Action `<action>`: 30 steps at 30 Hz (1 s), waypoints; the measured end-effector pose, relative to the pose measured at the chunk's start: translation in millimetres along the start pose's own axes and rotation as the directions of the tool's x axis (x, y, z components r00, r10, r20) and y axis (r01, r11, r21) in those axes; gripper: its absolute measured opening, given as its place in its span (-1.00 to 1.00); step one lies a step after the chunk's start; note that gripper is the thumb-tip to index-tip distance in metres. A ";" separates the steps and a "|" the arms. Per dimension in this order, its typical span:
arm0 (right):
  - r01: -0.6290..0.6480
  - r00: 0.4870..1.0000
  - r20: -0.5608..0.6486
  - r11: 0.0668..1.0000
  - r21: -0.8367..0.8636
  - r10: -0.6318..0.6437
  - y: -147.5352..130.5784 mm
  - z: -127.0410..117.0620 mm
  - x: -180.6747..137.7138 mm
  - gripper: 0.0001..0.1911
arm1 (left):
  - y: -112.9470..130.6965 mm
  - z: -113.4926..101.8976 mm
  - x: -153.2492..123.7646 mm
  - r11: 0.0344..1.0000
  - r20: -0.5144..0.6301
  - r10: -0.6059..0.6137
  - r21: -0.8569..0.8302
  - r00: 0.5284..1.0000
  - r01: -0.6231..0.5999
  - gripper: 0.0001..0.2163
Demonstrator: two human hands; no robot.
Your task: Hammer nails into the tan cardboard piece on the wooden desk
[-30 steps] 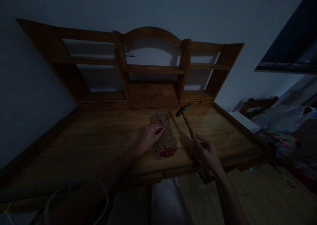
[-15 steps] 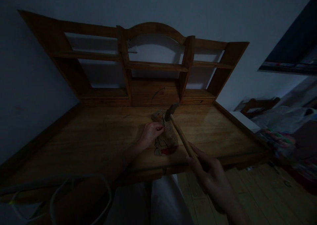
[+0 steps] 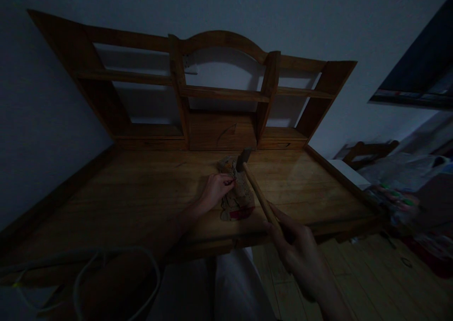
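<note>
My right hand (image 3: 295, 241) is wrapped around the wooden handle of a hammer (image 3: 260, 196). The hammer's dark head is raised just above or beside a brownish, patterned piece (image 3: 239, 198) lying on the desk, with a red patch at its near end; its kind is hard to make out in the dim light. My left hand (image 3: 217, 189) rests at the left side of that piece, its thumb and fingers pinched together close to the hammer head. Whatever is between those fingertips is too small and dark to name.
The wooden desk (image 3: 148, 184) carries a shelf unit (image 3: 226, 94) along its back against the wall. Pale cables (image 3: 116, 250) loop at the lower left. On the right are a chair (image 3: 371, 151), a white surface (image 3: 348, 174) and plastic bags (image 3: 399, 170).
The hammer head has shifted slightly left and stays close to my left fingertips. My left hand keeps its pinch in nearly the same spot.
</note>
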State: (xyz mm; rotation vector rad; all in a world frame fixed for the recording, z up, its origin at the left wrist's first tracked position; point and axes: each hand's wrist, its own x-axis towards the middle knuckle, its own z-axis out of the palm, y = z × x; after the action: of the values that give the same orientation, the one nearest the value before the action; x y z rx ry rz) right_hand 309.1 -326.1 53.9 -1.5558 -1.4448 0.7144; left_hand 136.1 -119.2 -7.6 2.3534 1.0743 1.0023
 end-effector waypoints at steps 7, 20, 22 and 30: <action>0.039 0.999 0.016 0.999 -0.009 -0.039 10.4 10.9 -0.1 -0.53 | 0.3 0.1 0.6 0.999 -0.001 0.026 0.035 1.000 -0.026 -0.85; 0.039 0.999 0.038 0.995 -0.093 -0.036 9.4 11.3 -2.7 -0.55 | -2.4 0.4 0.6 1.000 0.023 0.017 0.014 1.000 -0.018 -0.84; 0.034 0.999 0.035 0.997 -0.075 -0.032 8.7 11.2 -2.9 -0.56 | -1.3 0.1 0.8 1.000 0.013 0.006 0.024 1.000 -0.007 -0.84; 0.023 1.000 0.012 1.000 0.000 -0.023 6.5 10.5 -3.8 -0.55 | 4.0 -3.2 0.5 0.999 0.022 -0.015 0.035 1.000 0.014 -0.81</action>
State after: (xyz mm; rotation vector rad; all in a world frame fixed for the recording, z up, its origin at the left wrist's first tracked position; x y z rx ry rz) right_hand 302.5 -327.2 42.9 -1.5353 -1.4696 0.7114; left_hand 136.0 -121.3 -2.9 2.3751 1.1072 0.9581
